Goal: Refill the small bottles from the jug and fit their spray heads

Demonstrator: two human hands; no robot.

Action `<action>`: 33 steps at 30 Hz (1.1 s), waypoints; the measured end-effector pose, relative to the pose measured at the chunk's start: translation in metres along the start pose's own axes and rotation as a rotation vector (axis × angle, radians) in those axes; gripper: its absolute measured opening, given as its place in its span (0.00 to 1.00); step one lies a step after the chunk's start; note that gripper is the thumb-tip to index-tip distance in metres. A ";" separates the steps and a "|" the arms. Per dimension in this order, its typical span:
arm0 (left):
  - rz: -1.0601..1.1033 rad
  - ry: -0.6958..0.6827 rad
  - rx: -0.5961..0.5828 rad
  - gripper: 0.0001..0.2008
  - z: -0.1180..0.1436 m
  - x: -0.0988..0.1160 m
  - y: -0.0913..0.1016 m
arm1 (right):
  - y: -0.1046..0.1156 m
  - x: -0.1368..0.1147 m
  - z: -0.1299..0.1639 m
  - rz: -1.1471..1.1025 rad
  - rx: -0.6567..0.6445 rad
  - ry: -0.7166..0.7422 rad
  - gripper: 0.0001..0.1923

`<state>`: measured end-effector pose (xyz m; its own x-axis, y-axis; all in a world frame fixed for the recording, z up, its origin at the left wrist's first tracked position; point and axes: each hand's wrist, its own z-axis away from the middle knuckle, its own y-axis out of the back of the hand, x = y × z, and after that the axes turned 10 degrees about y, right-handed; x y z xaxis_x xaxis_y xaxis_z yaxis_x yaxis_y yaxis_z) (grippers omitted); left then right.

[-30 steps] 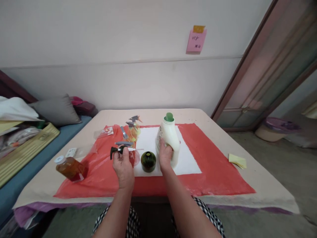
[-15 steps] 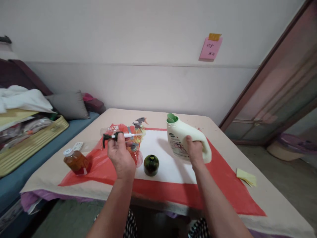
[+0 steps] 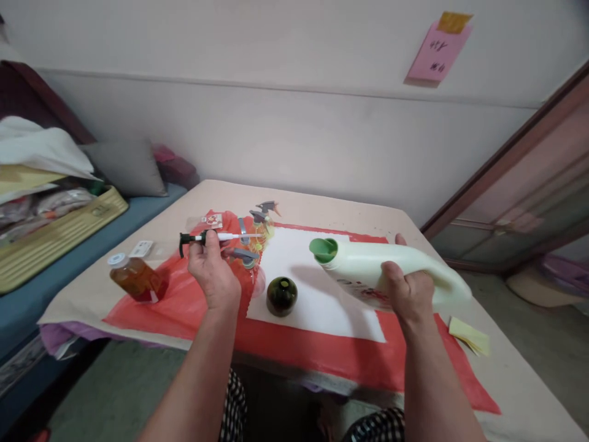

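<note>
My left hand (image 3: 213, 270) is closed around a black and white pump dispenser top (image 3: 216, 237), its tube pointing right. My right hand (image 3: 409, 288) grips a pale green detergent jug (image 3: 368, 258) by its handle. The jug is tipped almost level, its green spout (image 3: 324, 250) facing left, above a white sheet. Below and left of the spout, a round dark green bottle (image 3: 282, 296) stands upright with its small mouth uncovered. The spout and the bottle are apart, and no stream of liquid shows between them.
A white sheet (image 3: 322, 319) lies on a red cloth (image 3: 294, 350). Clear spray bottles with grey triggers (image 3: 243, 256) stand behind my left hand. A jar of amber liquid (image 3: 138, 279) is at left, yellow sticky notes (image 3: 469, 334) at right. A pink note (image 3: 439, 52) hangs on the wall.
My right hand has tilted the jug from leaning to almost level and shifted it right. The left hand still holds the pump top. The camera view has turned downward a little.
</note>
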<state>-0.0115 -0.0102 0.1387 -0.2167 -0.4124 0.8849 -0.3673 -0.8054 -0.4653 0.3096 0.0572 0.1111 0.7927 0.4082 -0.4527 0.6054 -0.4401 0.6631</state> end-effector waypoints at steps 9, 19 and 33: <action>0.017 0.009 0.002 0.15 -0.011 -0.005 0.004 | -0.004 0.006 0.018 0.428 -0.180 0.281 0.56; 0.054 0.044 -0.054 0.11 -0.009 -0.006 0.002 | -0.013 -0.001 0.025 0.556 -0.203 0.370 0.57; 0.060 0.024 -0.077 0.12 -0.010 -0.011 0.000 | -0.015 -0.023 0.026 0.616 -0.201 0.458 0.54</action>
<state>-0.0185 -0.0015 0.1287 -0.2621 -0.4479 0.8548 -0.4211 -0.7439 -0.5189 0.2835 0.0337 0.0960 0.8464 0.4456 0.2918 0.0082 -0.5587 0.8293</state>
